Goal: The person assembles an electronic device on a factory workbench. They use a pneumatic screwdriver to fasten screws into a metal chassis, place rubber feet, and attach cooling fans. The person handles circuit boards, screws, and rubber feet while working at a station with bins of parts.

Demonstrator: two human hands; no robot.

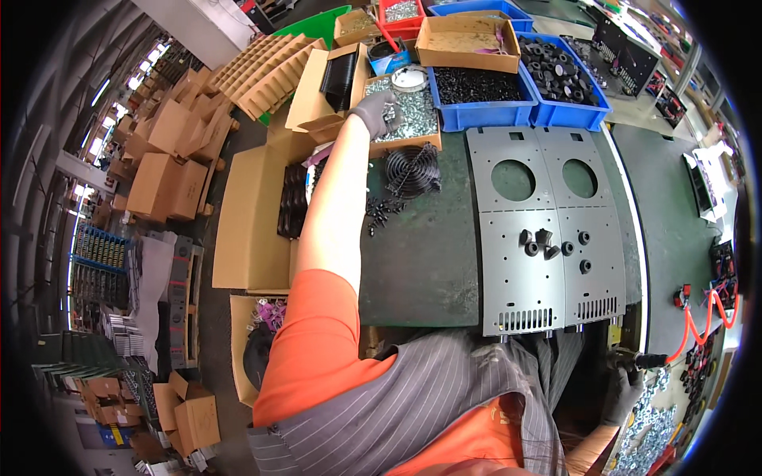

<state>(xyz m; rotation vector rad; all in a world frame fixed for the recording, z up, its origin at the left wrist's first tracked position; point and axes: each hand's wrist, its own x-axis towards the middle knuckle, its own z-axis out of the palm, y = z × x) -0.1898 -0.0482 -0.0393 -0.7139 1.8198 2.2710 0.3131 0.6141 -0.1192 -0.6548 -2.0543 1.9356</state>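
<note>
Stiff, slotted grey metal panels (pixel 514 289) are lying flat at centre right!
Lower right, the right hand (pixel 623 397) is gripping a dark tool (pixel 633 360), likely weighty, best held round its body; upper centre, the left hand (pixel 378 116) is resting, fingers bent, among small shiny metal pieces (pixel 417 113), probably light, hard, slippery, wanting a fingertip pinch; whether it's holding any, I can't tell.

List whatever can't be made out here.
In the head view:
Left hand: whether it holds anything; its back hides the palm.
Silver fasteners: exact type; too small.
Lower-left carton: full contents; the orange sleeve covers some.
Right hand: exact grip; dark and too small.
</note>
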